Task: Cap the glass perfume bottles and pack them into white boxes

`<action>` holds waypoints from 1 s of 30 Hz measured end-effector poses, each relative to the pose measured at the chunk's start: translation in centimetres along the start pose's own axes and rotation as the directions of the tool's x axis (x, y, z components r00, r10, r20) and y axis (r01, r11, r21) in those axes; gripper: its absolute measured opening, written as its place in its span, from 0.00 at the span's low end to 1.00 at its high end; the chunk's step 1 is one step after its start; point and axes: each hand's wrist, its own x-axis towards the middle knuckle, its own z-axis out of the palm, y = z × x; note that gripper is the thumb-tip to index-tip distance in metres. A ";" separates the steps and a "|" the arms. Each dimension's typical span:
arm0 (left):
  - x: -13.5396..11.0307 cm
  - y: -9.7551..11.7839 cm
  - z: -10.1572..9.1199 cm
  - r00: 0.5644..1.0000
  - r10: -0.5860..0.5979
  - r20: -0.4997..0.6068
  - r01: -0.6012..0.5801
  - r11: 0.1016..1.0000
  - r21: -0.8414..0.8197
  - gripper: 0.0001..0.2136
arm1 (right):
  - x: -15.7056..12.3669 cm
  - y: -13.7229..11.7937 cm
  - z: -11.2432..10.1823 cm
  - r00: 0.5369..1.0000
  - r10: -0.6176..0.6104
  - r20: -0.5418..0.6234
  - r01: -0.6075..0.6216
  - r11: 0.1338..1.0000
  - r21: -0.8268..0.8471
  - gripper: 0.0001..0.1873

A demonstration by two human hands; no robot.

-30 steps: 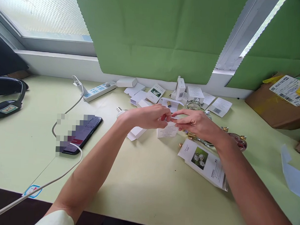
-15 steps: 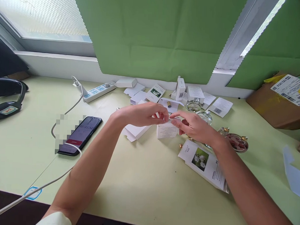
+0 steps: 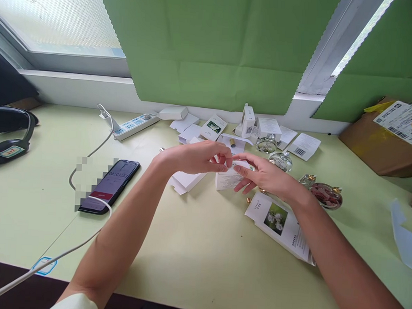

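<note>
A small white box (image 3: 225, 180) with fine print on its front stands upright on the table between my hands. My left hand (image 3: 206, 157) is over its upper left edge, fingers curled toward the thumb; whatever they pinch is hidden. At the box's right side is my right hand (image 3: 264, 175), its fingers spread, with the index finger and thumb near the top edge. Whether these fingertips touch the box I cannot tell. Under my right forearm lies a larger flat white carton (image 3: 278, 223) with a flower picture. A small copper-coloured cap (image 3: 248, 200) lies by its corner.
Clear glass bottles (image 3: 266, 144) and a bottle with reddish contents (image 3: 327, 196) are on the right. Several white boxes and flaps lie along the back, near a power strip (image 3: 135, 125). A phone (image 3: 111, 187) with a white cable is left; a cardboard box (image 3: 380, 144) is far right.
My right hand's fingers have spread and stretched toward the box's right side. My left hand has hardly moved, and the box stands in the same place.
</note>
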 end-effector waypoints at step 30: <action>0.0 0.7 0.8 0.997 -0.006 -0.079 0.014 0.994 0.110 0.15 | 0.1 0.6 -1.5 0.986 -0.157 -0.050 0.145 0.971 -0.192 0.21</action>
